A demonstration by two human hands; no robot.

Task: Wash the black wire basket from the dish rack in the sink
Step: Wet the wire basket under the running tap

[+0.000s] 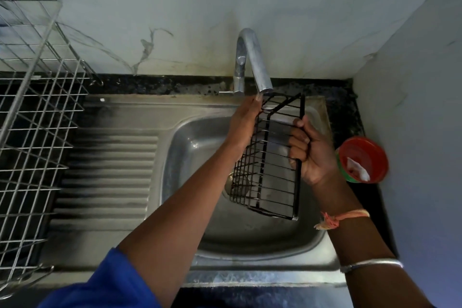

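Left hand [243,122] is reaching toward 1 o'clock on an extended arm, fingers lying against the black wire basket [297,195], while right hand [310,155] is gripping its 3 o'clock edge, forearm angling toward 11 o'clock.

You wear a blue sleeve [105,282] on your left arm. It looks soft and loose, and it stops partway up the arm. From there down to your left hand [246,117] the arm is bare. Near your right hand [313,157], on the wrist, is a thin pink and orange thread [350,214]. It is tied in a knot with frayed ends. Further up that arm sits a thin shiny silver bangle [372,264].
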